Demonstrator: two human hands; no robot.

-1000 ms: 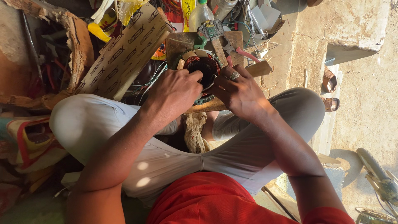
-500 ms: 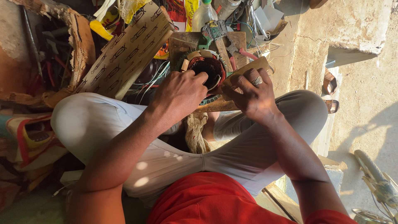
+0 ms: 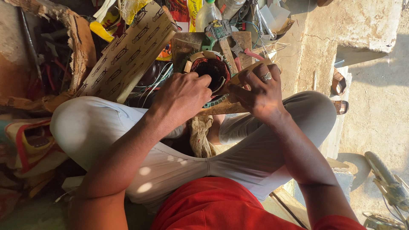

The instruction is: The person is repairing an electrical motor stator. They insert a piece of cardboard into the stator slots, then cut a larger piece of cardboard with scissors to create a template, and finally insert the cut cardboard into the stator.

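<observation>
A round motor stator [image 3: 211, 68] with copper windings and a pale ring of insulation lies on a wooden board [image 3: 221, 107] across my lap. My left hand [image 3: 183, 94] rests on the stator's near rim, its fingertips pressed onto the copper coils inside. My right hand [image 3: 257, 91], with a ring on one finger, grips a tan wooden strip [image 3: 251, 69] that lies slanted against the stator's right side. My crossed legs in light trousers [image 3: 255, 157] sit under the board.
A patterned cardboard box [image 3: 123, 55] leans at the left of the stator. Behind it lie a green-handled tool [image 3: 218, 32], a plastic bottle [image 3: 207, 12] and loose wires. A rag [image 3: 200, 133] hangs between my knees. Sandals [image 3: 338, 85] and a concrete step [image 3: 353, 25] are at the right.
My right hand came off the stator's rim, took hold of the tan wooden strip and now holds it beside the stator. My left hand stayed on the windings.
</observation>
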